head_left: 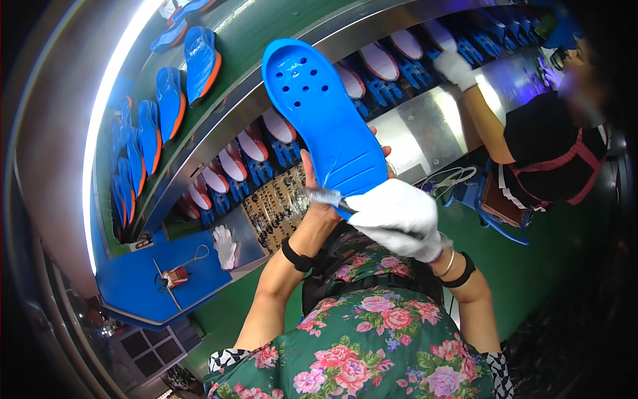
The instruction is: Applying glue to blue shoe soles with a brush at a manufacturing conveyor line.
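A glossy blue shoe sole (325, 120) stands tilted up before me, several round holes at its forepart and raised ridges toward the heel. Bare, my left hand (320, 199) cradles it from beneath, with the thumb along the left edge and fingertips showing past the right edge. My right hand (399, 216) wears a white glove and is closed round a small tool (335, 199) with a dark handle and a pale, blurred head, perhaps a brush. That tool lies across the sole's heel end; motion blur hides whether its head touches the surface. Thin shiny streaks mark the sole above it.
Pink-and-white shoe parts (379, 62) stand in a row on blue holders along a metal-edged conveyor (219, 126). Blue soles with orange edges (201, 63) lie beyond. A glove (224, 247) rests by a blue table (133, 279). Another person (545, 133) works at right beside a blue chair (492, 216).
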